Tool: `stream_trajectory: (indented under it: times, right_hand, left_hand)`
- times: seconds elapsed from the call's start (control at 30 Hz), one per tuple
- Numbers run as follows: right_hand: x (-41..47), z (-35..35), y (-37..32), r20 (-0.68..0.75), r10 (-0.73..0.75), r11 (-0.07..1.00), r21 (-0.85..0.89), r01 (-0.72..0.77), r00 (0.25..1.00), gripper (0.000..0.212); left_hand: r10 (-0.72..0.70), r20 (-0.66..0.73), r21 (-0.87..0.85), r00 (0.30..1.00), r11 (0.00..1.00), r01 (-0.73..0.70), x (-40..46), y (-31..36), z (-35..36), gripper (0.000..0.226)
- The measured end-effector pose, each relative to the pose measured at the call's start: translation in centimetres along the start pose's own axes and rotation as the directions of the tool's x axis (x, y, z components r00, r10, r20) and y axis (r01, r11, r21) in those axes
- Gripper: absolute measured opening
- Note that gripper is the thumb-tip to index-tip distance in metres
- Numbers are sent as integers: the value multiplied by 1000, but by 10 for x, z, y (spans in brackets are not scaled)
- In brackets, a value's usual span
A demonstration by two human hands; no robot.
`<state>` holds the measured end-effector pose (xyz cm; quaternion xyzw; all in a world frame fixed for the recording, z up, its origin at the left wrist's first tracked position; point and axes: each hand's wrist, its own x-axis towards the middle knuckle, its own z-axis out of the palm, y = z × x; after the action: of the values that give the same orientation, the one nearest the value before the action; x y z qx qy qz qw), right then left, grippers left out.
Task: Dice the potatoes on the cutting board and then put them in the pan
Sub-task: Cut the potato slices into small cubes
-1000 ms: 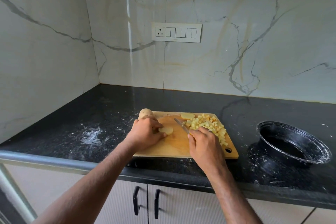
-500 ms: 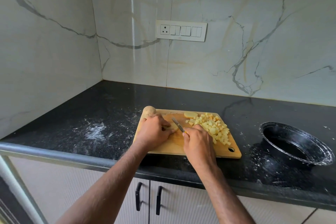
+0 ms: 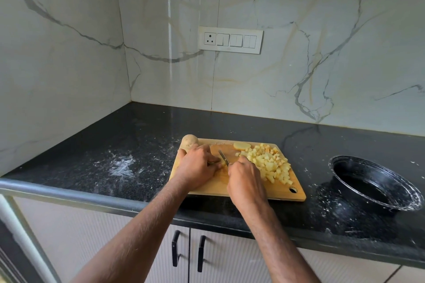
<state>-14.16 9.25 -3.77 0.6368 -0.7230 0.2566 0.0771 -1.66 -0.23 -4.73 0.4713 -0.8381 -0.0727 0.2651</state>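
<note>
On the desk: I see a rectangular light wooden cutting board on the speckled black stone desk, long axis left to right.
Left grip: my left hand curls over a pale potato piece mid-board.
Right grip: my right hand wraps a small steel knife; blade points away, slightly left.
Dice: a heap of yellow potato cubes lies right of the blade.
Whole potato: a brown unpeeled potato sits at the far-left corner.
Pan: the round black pan stands well right.

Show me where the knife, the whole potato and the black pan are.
knife (image 3: 223, 157), head view, on the bare blade between the hands.
whole potato (image 3: 190, 141), head view, on its brown skin.
black pan (image 3: 345, 159), head view, on its far rim.
</note>
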Motion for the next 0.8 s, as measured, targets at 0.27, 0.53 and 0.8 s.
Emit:
stream_trajectory:
  times: [0.27, 0.53, 0.8]
  right_hand:
    - [29, 1, -8, 176, 33, 999, -19, -30, 984, 19]
    - [14, 17, 8, -145, 110, 973, 217, -77, 983, 14]
    - [-7, 7, 18, -146, 42, 985, 170, -17, 988, 13]
  left_hand:
    - [32, -15, 9, 999, 999, -31, -1, 1, -1, 22]
    - [-63, -70, -61, 996, 996, 59, -1, -1, -1, 21]
    - [-113, -74, -97, 991, 990, 105, 0, -2, -2, 22]
